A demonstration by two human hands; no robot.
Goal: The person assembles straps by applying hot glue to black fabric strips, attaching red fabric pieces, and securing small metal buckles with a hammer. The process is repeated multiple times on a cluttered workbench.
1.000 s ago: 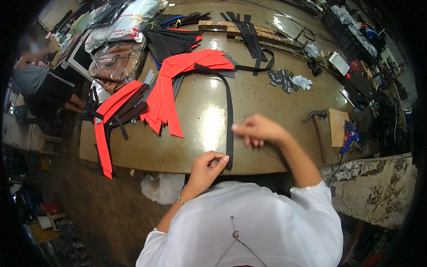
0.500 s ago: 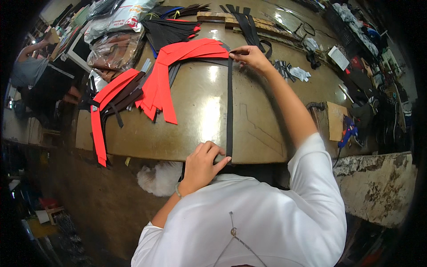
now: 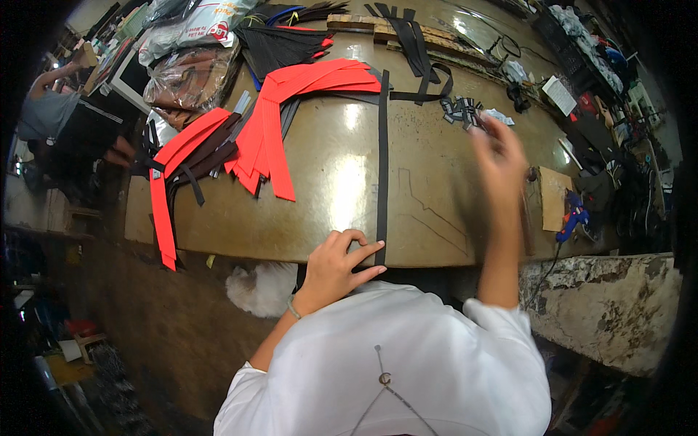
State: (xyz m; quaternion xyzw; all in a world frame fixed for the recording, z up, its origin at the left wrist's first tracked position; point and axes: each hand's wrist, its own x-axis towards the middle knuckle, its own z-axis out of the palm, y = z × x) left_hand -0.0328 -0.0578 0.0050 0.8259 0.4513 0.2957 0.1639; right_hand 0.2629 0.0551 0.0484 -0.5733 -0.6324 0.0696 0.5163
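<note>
A long black strap lies straight across the tabletop toward me, its near end at the front edge. My left hand rests at that end, index fingertip touching the strap, with thumb and index finger apart. My right hand is off the strap, over the right side of the table. It is smeared by motion, and its fingertips are by a small pile of black and grey pieces. Whether it holds one cannot be made out.
Fanned red strips lie left of the strap, with more red strips hanging over the table edge. Black straps cross a wooden plank at the back. A blue glue gun sits right; a person is far left.
My right hand has let go of the strap's far end and moved right to the small pieces. My left hand stays at the near end, its fingers spread a little more.
</note>
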